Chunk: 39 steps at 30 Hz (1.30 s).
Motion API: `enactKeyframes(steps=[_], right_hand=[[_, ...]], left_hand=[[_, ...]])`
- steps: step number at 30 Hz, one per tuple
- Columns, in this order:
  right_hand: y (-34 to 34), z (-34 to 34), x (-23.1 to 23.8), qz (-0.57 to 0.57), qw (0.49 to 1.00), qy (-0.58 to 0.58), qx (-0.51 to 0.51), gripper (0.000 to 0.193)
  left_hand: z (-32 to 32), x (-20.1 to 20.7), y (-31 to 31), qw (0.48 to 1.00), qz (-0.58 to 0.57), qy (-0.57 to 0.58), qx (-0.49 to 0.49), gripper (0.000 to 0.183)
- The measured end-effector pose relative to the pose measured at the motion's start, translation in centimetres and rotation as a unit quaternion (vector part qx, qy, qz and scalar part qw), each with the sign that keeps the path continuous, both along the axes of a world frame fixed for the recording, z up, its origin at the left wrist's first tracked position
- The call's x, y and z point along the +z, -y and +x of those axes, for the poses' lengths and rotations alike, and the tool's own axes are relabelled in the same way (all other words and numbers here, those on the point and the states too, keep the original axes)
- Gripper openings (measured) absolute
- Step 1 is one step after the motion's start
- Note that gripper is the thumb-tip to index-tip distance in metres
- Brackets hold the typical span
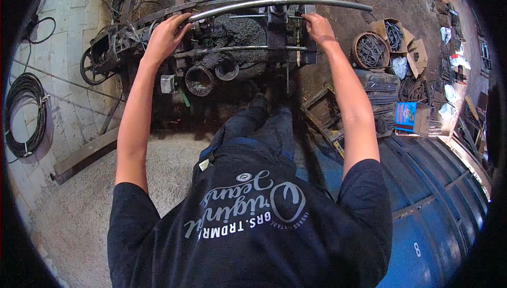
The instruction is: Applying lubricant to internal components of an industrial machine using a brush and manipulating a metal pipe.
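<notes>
My left hand is closed around the left end of a long, slightly bowed metal rod. The rod runs across the top of a dark, greasy machine with parallel bars and an upright post in the middle. At the machine's right side, just below the rod, my right hand has curled fingers by the end of a thin bar; what they grip is hidden. Dark metal shavings fill the machine's bed. Two round, open metal cups sit at its near side.
A handwheel juts out at the machine's left. Coiled black hose lies far left, near a metal beam. On the right stand a round tub of metal pieces, cardboard boxes, stacked rods and a blue metal panel.
</notes>
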State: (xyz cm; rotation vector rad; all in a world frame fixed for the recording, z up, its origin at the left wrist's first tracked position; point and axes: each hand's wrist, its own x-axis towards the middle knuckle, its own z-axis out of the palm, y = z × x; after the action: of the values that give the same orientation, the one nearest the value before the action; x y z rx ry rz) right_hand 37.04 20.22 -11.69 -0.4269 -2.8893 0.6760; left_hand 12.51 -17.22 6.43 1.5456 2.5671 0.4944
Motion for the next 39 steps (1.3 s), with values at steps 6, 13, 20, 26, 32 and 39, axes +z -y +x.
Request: enactKeyframes(steps=[6,13,20,26,32,39], right_hand=[[-0.1,-0.3,-0.5,0.002,1.0,-0.008,0.001,0.028],[3.5,1.5,7.1,0.141,0.98,-0.011,-0.14,0.035],[1.2,-1.6,20.5,0.279,0.951,-0.13,0.019,0.05],[0.8,3.7,18.5,0.144,0.977,0.158,-0.017,0.067],[17.5,1.9,22.1,-0.167,0.947,0.269,0.047,0.053],[10.9,-15.6,17.0,0.117,0.956,-0.043,0.266,0.048]], left_hand=[[0.5,0.1,0.2,0.999,-0.028,0.024,0.038,0.038],[-0.7,-1.3,2.9,0.991,-0.002,0.074,0.115,0.051],[-3.7,-10.6,15.1,0.953,-0.127,-0.063,0.268,0.08],[-1.4,-10.5,15.2,0.922,-0.188,0.073,0.331,0.087],[-0.1,-9.9,17.9,0.929,-0.008,-0.036,0.367,0.075],[2.1,-7.8,20.2,0.928,0.04,-0.009,0.371,0.067]])
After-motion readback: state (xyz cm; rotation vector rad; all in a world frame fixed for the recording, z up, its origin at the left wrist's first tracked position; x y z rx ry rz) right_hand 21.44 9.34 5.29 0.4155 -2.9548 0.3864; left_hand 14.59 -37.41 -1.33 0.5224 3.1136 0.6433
